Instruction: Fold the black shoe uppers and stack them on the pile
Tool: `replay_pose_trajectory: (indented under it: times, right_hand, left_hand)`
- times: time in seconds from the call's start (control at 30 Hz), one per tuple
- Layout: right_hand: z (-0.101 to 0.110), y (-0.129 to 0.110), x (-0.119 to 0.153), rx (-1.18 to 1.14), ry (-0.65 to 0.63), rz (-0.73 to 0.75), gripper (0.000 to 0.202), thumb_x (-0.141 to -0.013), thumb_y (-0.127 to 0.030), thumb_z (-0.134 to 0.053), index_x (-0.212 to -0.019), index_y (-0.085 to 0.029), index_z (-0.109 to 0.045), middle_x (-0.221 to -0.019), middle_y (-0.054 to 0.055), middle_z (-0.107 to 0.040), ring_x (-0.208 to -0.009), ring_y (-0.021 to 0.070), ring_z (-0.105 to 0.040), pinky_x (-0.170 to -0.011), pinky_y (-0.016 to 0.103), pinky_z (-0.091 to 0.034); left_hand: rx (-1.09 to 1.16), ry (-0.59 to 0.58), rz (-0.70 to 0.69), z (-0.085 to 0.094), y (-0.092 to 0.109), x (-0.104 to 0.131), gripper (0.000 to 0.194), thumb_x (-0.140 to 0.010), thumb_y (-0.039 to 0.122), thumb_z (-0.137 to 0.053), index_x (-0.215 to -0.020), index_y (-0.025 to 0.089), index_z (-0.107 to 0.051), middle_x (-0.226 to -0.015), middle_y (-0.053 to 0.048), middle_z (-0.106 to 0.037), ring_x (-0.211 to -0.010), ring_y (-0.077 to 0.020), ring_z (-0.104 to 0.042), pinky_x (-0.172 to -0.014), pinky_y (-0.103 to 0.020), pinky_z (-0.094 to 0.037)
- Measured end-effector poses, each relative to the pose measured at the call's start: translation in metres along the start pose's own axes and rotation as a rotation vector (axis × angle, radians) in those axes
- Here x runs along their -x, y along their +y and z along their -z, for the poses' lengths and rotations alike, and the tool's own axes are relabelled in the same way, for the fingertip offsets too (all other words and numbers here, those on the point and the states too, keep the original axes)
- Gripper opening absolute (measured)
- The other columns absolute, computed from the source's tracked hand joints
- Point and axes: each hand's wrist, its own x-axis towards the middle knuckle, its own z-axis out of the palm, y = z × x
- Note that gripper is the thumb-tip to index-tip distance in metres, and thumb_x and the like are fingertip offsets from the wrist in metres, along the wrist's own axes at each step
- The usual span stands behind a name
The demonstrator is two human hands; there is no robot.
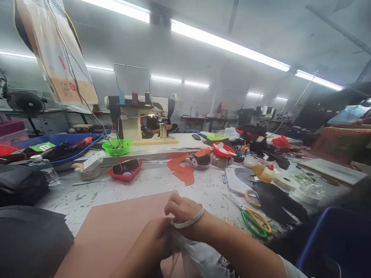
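Note:
My right hand (pixel 184 212) is closed, its fingers curled over, close above my left hand. A white band (pixel 189 222) loops around it near the wrist. My left hand (pixel 160 235) is bent inward and looks closed, with most of its fingers hidden. What either hand grips does not show. Whitish, blurred material (pixel 199 253) with thin strands hangs just below the hands. Under them a large pink sheet (pixel 124 220) lies flat on the white worktable (pixel 150 185).
Scissors (pixel 255 222) with green and yellow handles lie right, near black pieces (pixel 279 200) and a tape roll (pixel 252 197). Orange pieces (pixel 182 170) lie ahead, beside a red tray (pixel 124 173) holding a phone. Behind stands a sewing machine (pixel 139 123). Dark material (pixel 31 231) is at left.

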Motion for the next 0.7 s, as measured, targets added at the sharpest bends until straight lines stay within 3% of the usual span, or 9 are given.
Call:
replay_pose_trajectory:
  times: [0.13, 0.2, 0.27, 0.4, 0.47, 0.6, 0.7]
  right_hand:
    - [-0.007, 0.0, 0.005, -0.074, 0.076, -0.019, 0.022, -0.063, -0.004, -0.046, -0.079, -0.019, -0.045, -0.08, 0.001, -0.046, -0.062, 0.011, -0.045, -0.052, 0.019, -0.034]
    - [-0.012, 0.0, 0.009, -0.09, 0.148, -0.004, 0.018, -0.066, -0.003, -0.045, -0.074, -0.018, -0.043, -0.076, 0.001, -0.046, -0.066, 0.0122, -0.045, -0.057, 0.021, -0.036]
    - [-0.015, -0.001, 0.013, -0.083, 0.246, 0.014, 0.015, -0.071, -0.004, -0.044, -0.072, -0.018, -0.043, -0.075, 0.001, -0.048, -0.066, 0.0134, -0.043, -0.06, 0.025, -0.034]
    - [-0.014, -0.002, 0.025, -0.092, 0.396, 0.053, 0.011, -0.08, -0.01, -0.048, -0.075, -0.019, -0.043, -0.071, 0.0, -0.051, -0.064, 0.0132, -0.042, -0.061, 0.028, -0.032]
    - [-0.011, -0.003, 0.028, -0.117, 0.395, 0.048, 0.01, -0.08, -0.012, -0.051, -0.076, -0.019, -0.044, -0.071, 0.0, -0.051, -0.065, 0.0131, -0.043, -0.063, 0.028, -0.033]
    - [-0.007, -0.004, 0.03, -0.165, 0.335, 0.001, 0.01, -0.078, -0.016, -0.053, -0.074, -0.018, -0.044, -0.073, 0.001, -0.052, -0.069, 0.0141, -0.046, -0.063, 0.028, -0.035]
    - [-0.006, -0.007, 0.029, -0.196, 0.312, -0.037, 0.012, -0.073, -0.016, -0.054, -0.072, -0.019, -0.042, -0.071, 0.0, -0.051, -0.068, 0.0144, -0.046, -0.062, 0.028, -0.035]
  left_hand:
    - [-0.27, 0.039, -0.077, 0.006, 0.01, 0.006, 0.024, -0.069, 0.017, -0.038, -0.071, 0.015, -0.061, -0.069, -0.004, -0.064, -0.061, -0.0166, -0.053, -0.056, -0.023, -0.034]
    - [-0.234, 0.049, -0.081, 0.008, 0.009, 0.006, 0.025, -0.069, 0.017, -0.038, -0.074, 0.015, -0.063, -0.071, -0.005, -0.065, -0.062, -0.0175, -0.053, -0.056, -0.024, -0.034]
    - [0.013, 0.014, -0.039, 0.01, 0.004, 0.006, 0.026, -0.07, 0.018, -0.04, -0.077, 0.016, -0.065, -0.072, -0.003, -0.066, -0.066, -0.0183, -0.055, -0.059, -0.024, -0.037]
    - [0.739, -0.135, 0.072, 0.013, -0.012, 0.003, 0.027, -0.066, 0.016, -0.05, -0.087, 0.014, -0.067, -0.079, -0.003, -0.069, -0.075, -0.0181, -0.059, -0.068, -0.024, -0.041]
    - [0.89, -0.152, 0.111, 0.014, -0.017, 0.003, 0.028, -0.064, 0.016, -0.055, -0.089, 0.011, -0.067, -0.079, -0.006, -0.069, -0.073, -0.0186, -0.06, -0.069, -0.025, -0.042]
    - [0.781, -0.074, 0.159, 0.013, -0.014, 0.004, 0.026, -0.064, 0.021, -0.059, -0.086, 0.011, -0.069, -0.076, -0.006, -0.069, -0.071, -0.0197, -0.061, -0.067, -0.027, -0.043]
    - [0.604, -0.043, 0.097, 0.011, -0.009, 0.007, 0.027, -0.066, 0.02, -0.056, -0.089, 0.013, -0.069, -0.079, -0.005, -0.069, -0.079, -0.0216, -0.061, -0.071, -0.028, -0.044]
